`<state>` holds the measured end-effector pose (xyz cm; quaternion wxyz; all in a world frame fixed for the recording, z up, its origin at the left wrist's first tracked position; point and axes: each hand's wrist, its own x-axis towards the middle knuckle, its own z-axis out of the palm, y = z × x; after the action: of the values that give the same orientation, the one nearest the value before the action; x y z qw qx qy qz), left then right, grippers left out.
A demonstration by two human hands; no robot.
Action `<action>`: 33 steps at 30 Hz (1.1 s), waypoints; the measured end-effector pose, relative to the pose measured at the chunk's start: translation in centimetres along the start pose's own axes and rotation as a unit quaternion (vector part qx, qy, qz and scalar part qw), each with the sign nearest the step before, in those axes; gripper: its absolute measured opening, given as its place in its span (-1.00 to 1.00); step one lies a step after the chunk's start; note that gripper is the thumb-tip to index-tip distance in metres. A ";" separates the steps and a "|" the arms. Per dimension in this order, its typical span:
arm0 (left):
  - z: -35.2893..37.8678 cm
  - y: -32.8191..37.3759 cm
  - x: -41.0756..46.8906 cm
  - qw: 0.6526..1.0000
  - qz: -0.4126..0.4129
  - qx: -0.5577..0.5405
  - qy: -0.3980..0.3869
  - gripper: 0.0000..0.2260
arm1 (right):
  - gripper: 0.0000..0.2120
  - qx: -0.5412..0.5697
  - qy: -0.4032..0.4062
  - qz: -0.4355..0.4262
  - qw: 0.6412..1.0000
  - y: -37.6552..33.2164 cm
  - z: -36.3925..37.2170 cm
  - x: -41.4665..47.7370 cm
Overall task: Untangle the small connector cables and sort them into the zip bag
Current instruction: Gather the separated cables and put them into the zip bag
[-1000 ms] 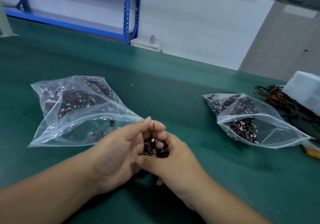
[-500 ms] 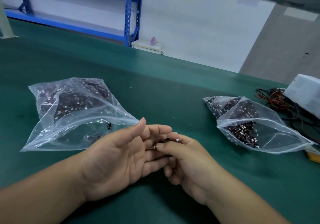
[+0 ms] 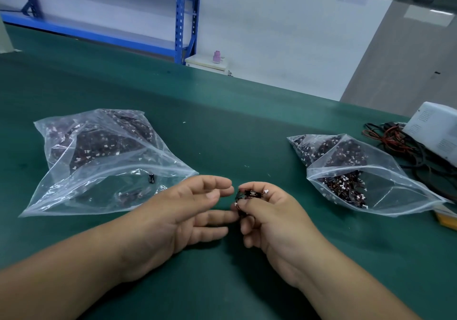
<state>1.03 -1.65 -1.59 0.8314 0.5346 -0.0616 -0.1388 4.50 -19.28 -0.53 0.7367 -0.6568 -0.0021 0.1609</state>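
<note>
Small dark clump of connector cables (image 3: 248, 195), white plugs showing, pinched in the right grip (image 3: 277, 223). Clear cable-filled zip bag at ten o'clock (image 3: 99, 161); gaping zip bag at three o'clock (image 3: 371, 171).

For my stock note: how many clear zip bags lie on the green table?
2. The left zip bag lies beside the left hand; the right zip bag lies further off, right of the right hand. No other bag shows.
</note>
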 end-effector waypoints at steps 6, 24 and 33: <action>0.5 -0.4 -0.1 0.995 0.019 0.065 0.074 -0.75 | -0.78 -0.012 -0.018 -0.034 0.999 -0.2 0.1 -0.8; 0.7 0.6 0.0 0.993 -0.109 -0.037 0.007 -0.30 | -0.59 -0.505 -0.015 -0.333 0.796 1.5 1.0 -2.0; 1.6 0.5 0.0 0.994 -0.090 -0.057 0.021 -0.50 | -0.69 -0.366 0.027 -0.377 0.851 1.8 0.0 -0.8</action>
<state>0.75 -2.82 -0.48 0.8457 0.4923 0.0125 -0.2055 3.33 -19.30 -2.16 0.4473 -0.8315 -0.2886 -0.1590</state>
